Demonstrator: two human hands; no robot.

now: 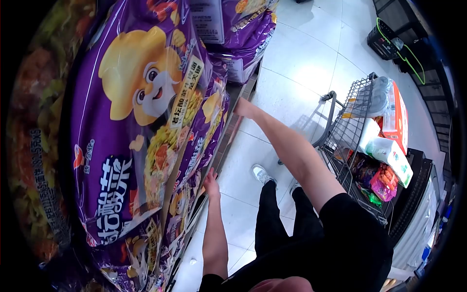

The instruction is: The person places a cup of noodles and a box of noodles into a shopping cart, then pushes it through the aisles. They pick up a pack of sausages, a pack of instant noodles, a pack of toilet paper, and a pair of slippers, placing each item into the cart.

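Large purple multipacks of instant noodles [121,141] stand on the shelf at the left, with a yellow-hatted cartoon figure on the biggest. My left hand [210,185] is at the shelf's front edge [224,148], beside the lower packs; its visible fingers look apart, with nothing seen in them. Farther up the same edge, close to the purple packs, is my right hand [245,108]. Its fingers are hidden at the shelf edge, so I cannot see whether they grip anything.
A wire shopping cart [348,126] stands at the right, loaded with a red-and-white box [396,117], a white-and-green package [391,155] and a pink snack bag [384,182]. A black basket [382,41] with a green edge sits farther back on the pale tiled floor [306,58].
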